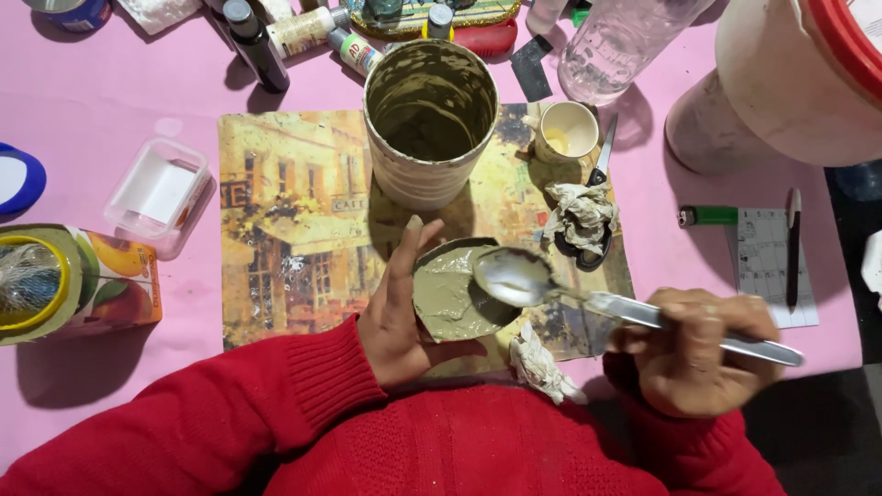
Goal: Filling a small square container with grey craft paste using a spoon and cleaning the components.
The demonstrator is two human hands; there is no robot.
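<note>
Cradling a shallow dish [447, 298] of grey-green paste in the left hand [393, 317], just above the picture placemat [294, 220] and close to the body, thumb tucking under the near rim, the other fingers lying almost straight along the left edge, half open rather than clenching. Gripping a metal spoon [516, 276] by its handle in the right hand [698, 349], fingers wrapping fully round it, bowl hovering over or perhaps just touching the dish's right rim, motion blur leaving contact unclear. Judging by this, working the paste in the dish, scooping or smoothing. Calling next for holding the dish level and keeping the spoon low. Leaving the paste-smeared tin can [430, 119] standing just beyond. Hiding part of a dark tool beneath crumpled tissue [581, 213]. Cropping the white bucket [781, 83] at top right.
</note>
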